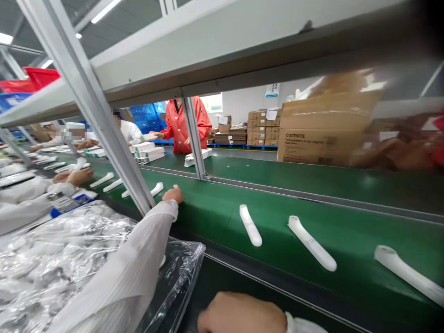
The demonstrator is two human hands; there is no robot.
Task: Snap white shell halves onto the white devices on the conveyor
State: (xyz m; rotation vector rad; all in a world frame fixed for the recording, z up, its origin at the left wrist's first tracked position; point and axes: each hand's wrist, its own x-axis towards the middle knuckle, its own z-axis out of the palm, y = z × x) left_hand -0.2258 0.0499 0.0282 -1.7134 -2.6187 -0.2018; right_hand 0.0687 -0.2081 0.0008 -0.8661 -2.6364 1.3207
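Observation:
My left hand [173, 194] reaches out over the green conveyor belt [211, 210], its fingers curled. A white, bent, handle-shaped plastic piece [157, 189] lies on the belt just left of it. Whatever these fingers may hold is hidden. At the bottom, on the near side of the belt, my right hand [243, 314] is closed with its back towards me, and I cannot see inside it. Beyond it, white handle-shaped pieces lie apart on the belt: one in the middle [250, 225], one further right [312, 243] and one at the right edge [409, 273].
Clear plastic bagging [69, 249] covers many white pieces at the left. A metal post [86, 97] and an overhead shelf [222, 46] cross the view. Co-workers sit along the left; a person in a red coat [182, 125] stands opposite. A cardboard carton [312, 125] stands beyond the belt.

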